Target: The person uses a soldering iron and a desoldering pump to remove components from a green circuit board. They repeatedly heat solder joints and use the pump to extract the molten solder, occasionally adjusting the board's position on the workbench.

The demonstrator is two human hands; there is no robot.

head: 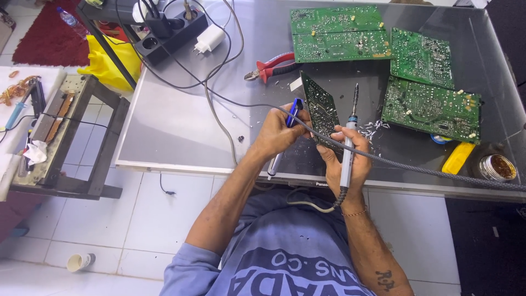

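Observation:
My left hand grips a blue and white pen-shaped suction tool and steadies the left edge of a green circuit board held on edge over the grey table. My right hand holds a soldering iron upright by its pale handle, and its fingers also support the board's lower right edge. The iron's dark tip rises just right of the board. A braided cable runs from the hands off to the right.
Three more green circuit boards lie at the back right. Red-handled cutters rest behind the hands. A black power strip with plugs sits at back left. A yellow tool and an open tin lie at the right.

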